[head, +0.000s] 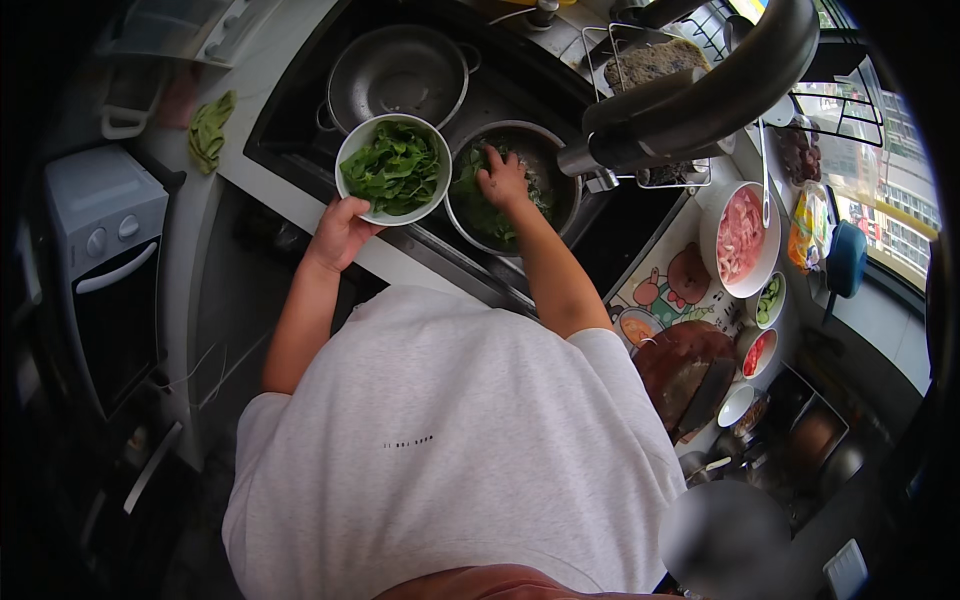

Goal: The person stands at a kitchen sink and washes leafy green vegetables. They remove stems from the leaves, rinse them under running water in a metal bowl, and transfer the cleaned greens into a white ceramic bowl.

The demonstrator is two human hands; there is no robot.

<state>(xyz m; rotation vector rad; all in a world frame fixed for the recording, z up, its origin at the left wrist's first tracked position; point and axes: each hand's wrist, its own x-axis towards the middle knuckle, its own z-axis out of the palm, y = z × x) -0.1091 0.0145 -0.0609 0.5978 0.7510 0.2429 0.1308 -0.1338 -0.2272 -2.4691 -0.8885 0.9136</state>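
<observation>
My left hand (341,234) grips the lower rim of a white bowl (351,154), thumb on top. Green leaves (394,169) fill much of that bowl. To its right, my right hand (502,178) reaches down into a round metal pan (566,214) in the dark sink (517,97). Wet leaves (480,214) lie in liquid around my fingers; whether the fingers hold any is hidden. Behind the white bowl, and partly covered by it, stands a second metal pan (397,71), with two loop handles and a little moisture inside.
A thick dark faucet (675,127) arches over the right side. Beyond it stand a bowl of pink raw meat (742,240), a bowl of green slices (769,300) and a bowl of red pieces (757,356). A cleaver (705,397) lies on a round wooden cutting board (667,367). Far left hangs a green cloth (210,131).
</observation>
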